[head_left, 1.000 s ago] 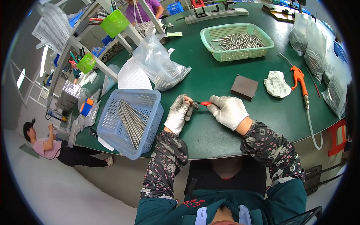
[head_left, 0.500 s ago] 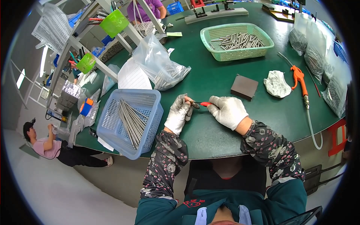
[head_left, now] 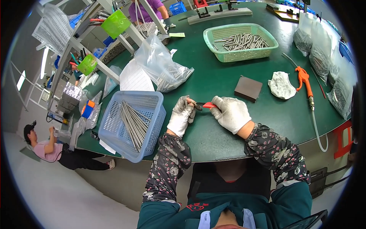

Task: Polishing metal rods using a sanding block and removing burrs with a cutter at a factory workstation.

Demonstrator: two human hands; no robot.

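My right hand (head_left: pixel 231 114), in a white work glove, is closed round a red-handled tool (head_left: pixel 208 105) with a thin dark shaft; its exact kind is not clear. The shaft points left, to the fingertips of my left hand (head_left: pixel 181 115). That hand is gloved too, with bare or dirty fingertips, and its fingers are pinched together. Whatever they hold at the tool's tip is too small and covered to name. Just left of my left hand stands a blue plastic basket (head_left: pixel 159 114) with long thin metal rods (head_left: pixel 134 125) in it.
Farther back are a green basket (head_left: pixel 238 58) of short metal pins and a clear bag (head_left: pixel 164 70) of metal parts. To the right lie a brown block (head_left: pixel 248 88), a crumpled white cloth (head_left: pixel 281 85) and an orange air gun (head_left: pixel 304 81) with hose. Filled bags (head_left: pixel 320 57) line the right edge.
My right hand has shifted very slightly to the left and up with the red-handled tool. My left hand stays in nearly the same place.
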